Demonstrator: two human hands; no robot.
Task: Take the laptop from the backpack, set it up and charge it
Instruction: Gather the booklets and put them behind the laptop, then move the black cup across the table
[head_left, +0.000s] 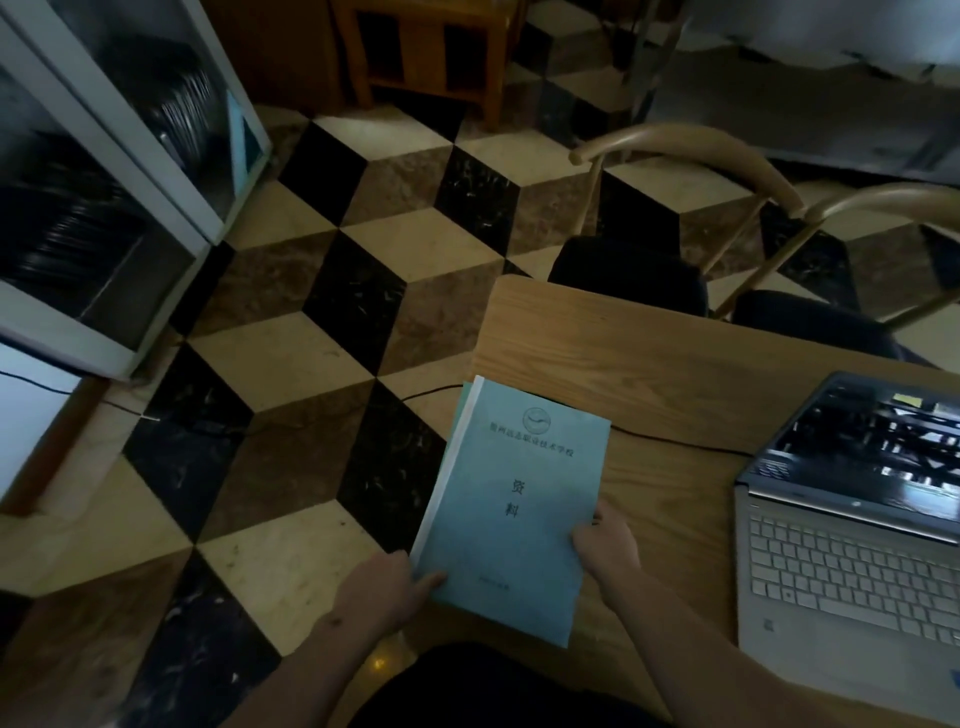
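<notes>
Checkered floor, wooden bench at right. Laptop open on bench, right; black cable trails toward it. Left hand and right hand clamped on blue booklets at bench's left edge. Likely tidying; next, set booklets aside.

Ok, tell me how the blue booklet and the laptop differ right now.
The blue booklet is closed and held by both hands, left hand and right hand; the laptop is open and untouched. The booklet juts past the wooden table edge; the laptop lies fully on it. Both are flat and rectangular.
</notes>
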